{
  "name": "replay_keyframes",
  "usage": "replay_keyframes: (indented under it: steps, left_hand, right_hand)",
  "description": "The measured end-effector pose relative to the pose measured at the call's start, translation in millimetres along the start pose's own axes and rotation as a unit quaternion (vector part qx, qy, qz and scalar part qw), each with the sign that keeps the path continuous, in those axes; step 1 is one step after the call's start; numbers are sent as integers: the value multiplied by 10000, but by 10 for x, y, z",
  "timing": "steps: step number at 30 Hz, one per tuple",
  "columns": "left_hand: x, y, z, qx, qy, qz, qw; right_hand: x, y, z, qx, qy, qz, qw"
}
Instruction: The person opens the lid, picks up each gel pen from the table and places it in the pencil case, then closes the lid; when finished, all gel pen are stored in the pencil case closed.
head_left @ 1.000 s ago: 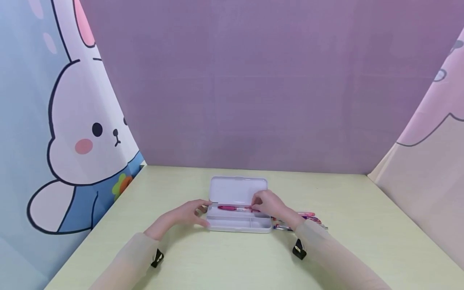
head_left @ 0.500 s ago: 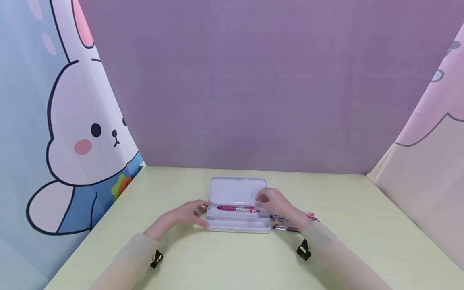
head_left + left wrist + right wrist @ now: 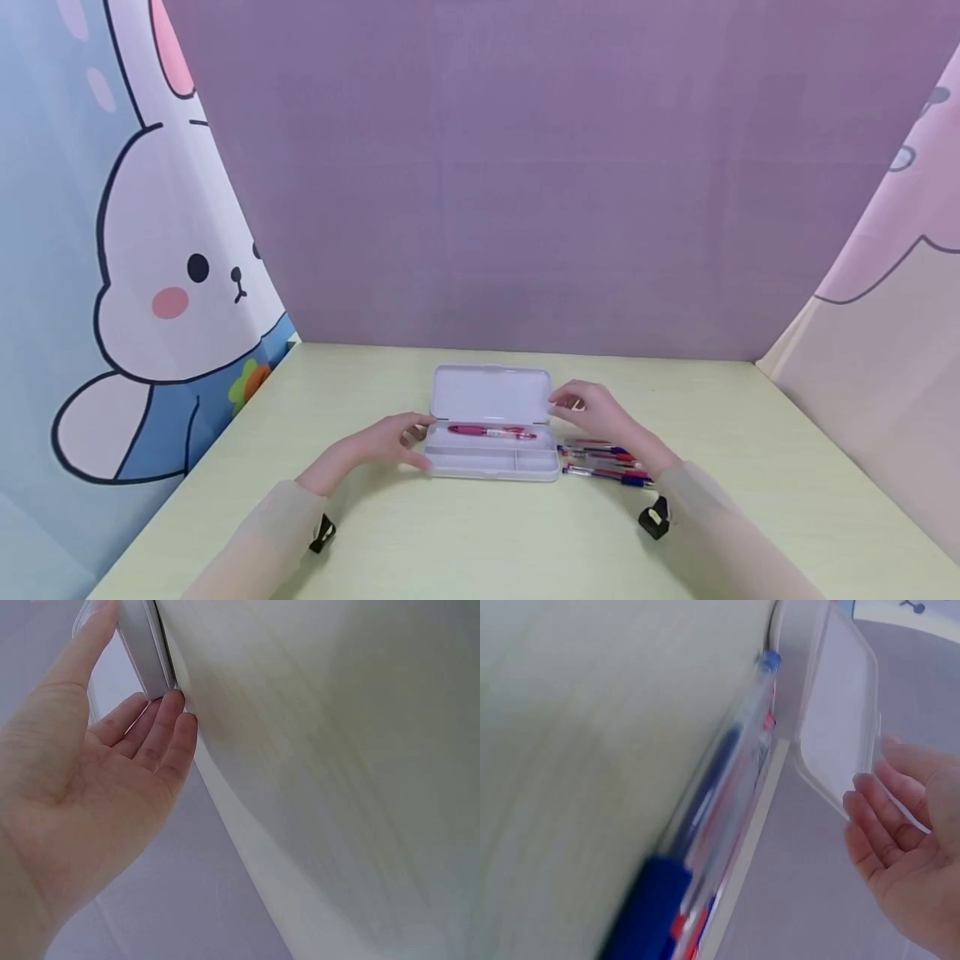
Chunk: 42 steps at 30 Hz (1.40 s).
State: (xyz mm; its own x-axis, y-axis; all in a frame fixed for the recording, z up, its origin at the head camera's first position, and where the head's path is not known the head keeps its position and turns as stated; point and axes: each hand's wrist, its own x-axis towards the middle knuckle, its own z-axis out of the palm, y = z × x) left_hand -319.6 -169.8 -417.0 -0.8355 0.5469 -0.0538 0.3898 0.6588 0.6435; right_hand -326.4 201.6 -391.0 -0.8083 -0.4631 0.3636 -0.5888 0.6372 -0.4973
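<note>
White hinged pencil case (image 3: 468, 464), on the pale table (image 3: 450, 537), lid (image 3: 491, 393) opened to the far side. Pink pen (image 3: 480, 431), lying lengthwise in the far compartment. Left hand (image 3: 385, 440): at the case's left end, thumb toward the near corner, fingers bent at the far one, case lightly grasped between. Right hand (image 3: 597, 411): by the lid's right edge, fingers loosely bent, grip slack and bare; contact with the lid hard to tell. Loose pens (image 3: 600, 455), several, just right of the case; blue-gripped pen (image 3: 611, 475) nearest. At the far side, purple backdrop (image 3: 487, 183).
</note>
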Motion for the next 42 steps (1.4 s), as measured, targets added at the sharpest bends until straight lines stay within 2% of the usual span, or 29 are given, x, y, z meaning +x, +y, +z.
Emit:
replay_keyframes:
  steps: [11,18,25,38,42]
  left_hand:
    - [-16,29,-10,70,-42,1,10000]
    - [-18,33,-5,99,-1,109,9999]
    - [-6,17,-5,1,6,60,10000]
    - [-18,26,-18,44,0,93,9999]
    - [-11,14,-3,70,-2,73,9999]
  right_hand:
    - [-172,90,-235,-241,231,197,9992]
    - [-315,181,-356,-394,129,365,9985]
    - [-464,333,-435,-513,83,454,9976]
    - [-676,474,-535,-375,-187,623,9972]
    - [-732,530,-538,-429,-346,799,9953]
